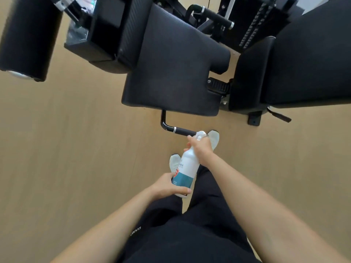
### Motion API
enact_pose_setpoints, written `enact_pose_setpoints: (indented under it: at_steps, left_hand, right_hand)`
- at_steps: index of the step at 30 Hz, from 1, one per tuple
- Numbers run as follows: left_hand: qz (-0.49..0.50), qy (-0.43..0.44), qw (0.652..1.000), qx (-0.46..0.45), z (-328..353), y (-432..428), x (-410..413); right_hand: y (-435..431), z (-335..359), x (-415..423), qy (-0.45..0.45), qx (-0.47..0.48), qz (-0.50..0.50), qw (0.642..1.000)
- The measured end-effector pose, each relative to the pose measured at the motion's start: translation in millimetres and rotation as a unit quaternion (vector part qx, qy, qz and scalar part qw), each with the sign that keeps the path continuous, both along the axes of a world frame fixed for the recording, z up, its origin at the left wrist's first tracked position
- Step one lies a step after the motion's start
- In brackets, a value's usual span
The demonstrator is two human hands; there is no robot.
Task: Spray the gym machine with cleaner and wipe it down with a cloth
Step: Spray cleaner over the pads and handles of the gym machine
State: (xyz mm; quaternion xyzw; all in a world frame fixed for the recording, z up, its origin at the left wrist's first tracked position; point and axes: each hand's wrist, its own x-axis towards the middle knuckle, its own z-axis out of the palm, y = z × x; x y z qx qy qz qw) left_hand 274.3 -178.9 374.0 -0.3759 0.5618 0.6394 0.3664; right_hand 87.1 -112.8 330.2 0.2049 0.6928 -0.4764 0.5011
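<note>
Trousers: black trousers fill the bottom of the view, with both bare forearms reaching out over them.
Left grip: the left grip is wrapped round the bottom end of the spray bottle, thumb lying across its base.
Spray bottle: white with a teal band, tilted, nozzle end pointing away toward the machine, held in both hands above the legs.
Right grip: the right grip is curled round the neck, just under the white spray head. Can't tell if a finger's on the trigger.
Shoes: pale shoes on the wooden floor.
Handle: a black bar handle with a silver ring; its end sits right behind the spray head.
Gym machine: black seat pad beyond, a bigger back pad to the right and a roller pad top left.
</note>
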Motion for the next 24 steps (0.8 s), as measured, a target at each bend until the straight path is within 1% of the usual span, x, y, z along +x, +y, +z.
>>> enact_pose_setpoints:
  at_steps: [3,7,9,13,19,24]
  left_hand:
    - [0.004,-0.012,1.0,-0.001,-3.5,5.8,26.5]
    - [-0.013,-0.013,0.999,-0.026,-5.4,0.3,46.1]
    - [-0.023,-0.008,0.999,-0.033,-6.8,-4.7,50.3]
    - [-0.018,-0.003,1.0,-0.025,-9.4,-12.0,52.2]
    - [-0.039,0.006,0.999,-0.032,-11.0,-11.9,42.3]
    - [-0.058,0.019,0.998,-0.026,-9.5,-13.1,28.7]
  right_hand:
    - [10.2,-4.6,28.0,-0.001,-0.019,-0.018,1.0]
    - [15.7,-4.7,54.7,0.027,0.012,-0.064,0.998]
    - [17.7,-4.0,61.5,0.034,0.011,-0.09,0.995]
    - [26.0,-4.0,62.7,0.018,-0.012,-0.137,0.99]
    - [39.5,-17.8,58.8,0.016,0.06,-0.193,0.979]
    - [48.1,-20.8,45.5,-0.008,0.033,-0.197,0.98]
